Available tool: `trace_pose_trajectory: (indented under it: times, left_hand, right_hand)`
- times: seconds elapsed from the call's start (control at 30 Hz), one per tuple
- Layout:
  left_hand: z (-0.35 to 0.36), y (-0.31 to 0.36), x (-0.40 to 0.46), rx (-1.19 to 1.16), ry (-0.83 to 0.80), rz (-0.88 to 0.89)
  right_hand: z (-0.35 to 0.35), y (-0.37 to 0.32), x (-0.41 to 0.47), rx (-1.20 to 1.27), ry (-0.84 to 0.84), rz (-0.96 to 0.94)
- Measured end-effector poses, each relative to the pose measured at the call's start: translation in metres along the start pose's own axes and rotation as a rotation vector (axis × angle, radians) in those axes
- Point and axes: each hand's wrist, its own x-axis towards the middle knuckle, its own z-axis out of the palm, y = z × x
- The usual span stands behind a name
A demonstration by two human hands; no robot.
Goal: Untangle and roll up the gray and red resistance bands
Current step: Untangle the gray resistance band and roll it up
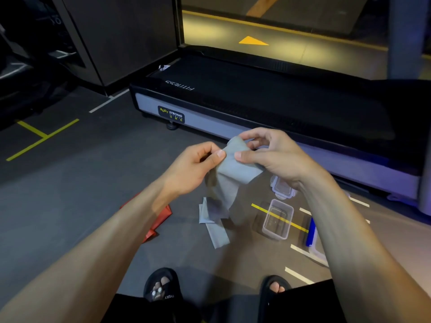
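I hold the gray resistance band [233,169] up in front of me with both hands. My left hand [193,166] pinches its top edge between thumb and fingers. My right hand [272,155] pinches the same end from the right, with the band folded over between thumb and fingers. The rest of the gray band hangs down and its tail lies crumpled on the floor. The red resistance band [161,217] lies on the floor, mostly hidden under my left forearm.
A treadmill [256,101] runs across the floor just beyond my hands. A clear plastic box [277,219] and its lid [282,187] sit on the floor at right, with a blue-edged bin [311,231] behind my right forearm. My sandalled feet [161,285] are below.
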Motion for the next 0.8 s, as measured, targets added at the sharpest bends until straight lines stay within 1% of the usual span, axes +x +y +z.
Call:
trace_pose_trajectory:
  times: [0.2,0.33,0.5,0.57,0.63,0.7,0.8]
  left_hand:
    - [0.002,0.0,0.001,0.05,0.05,-0.012]
    - [0.006,-0.001,0.002,0.108,0.102,-0.021]
    - [0.009,-0.003,0.003,0.118,0.133,0.001]
    - [0.009,-0.004,0.003,0.12,0.119,0.009]
    - [0.008,-0.004,0.002,0.118,0.089,0.009]
    - [0.005,-0.004,0.001,0.092,0.021,0.001]
    - [-0.001,-0.002,-0.002,0.065,-0.061,-0.027]
  right_hand:
    - [0.006,-0.001,-0.001,0.022,-0.021,0.001]
    - [0.01,0.001,0.002,0.045,-0.022,0.035]
    - [0.016,-0.002,-0.003,0.048,-0.13,0.062]
    - [0.018,-0.003,-0.005,0.014,-0.144,0.048]
    - [0.018,-0.003,-0.005,-0.01,-0.089,0.043]
    - [0.017,-0.004,-0.004,-0.032,-0.056,0.046]
    - [0.012,-0.003,-0.003,0.007,-0.06,0.058]
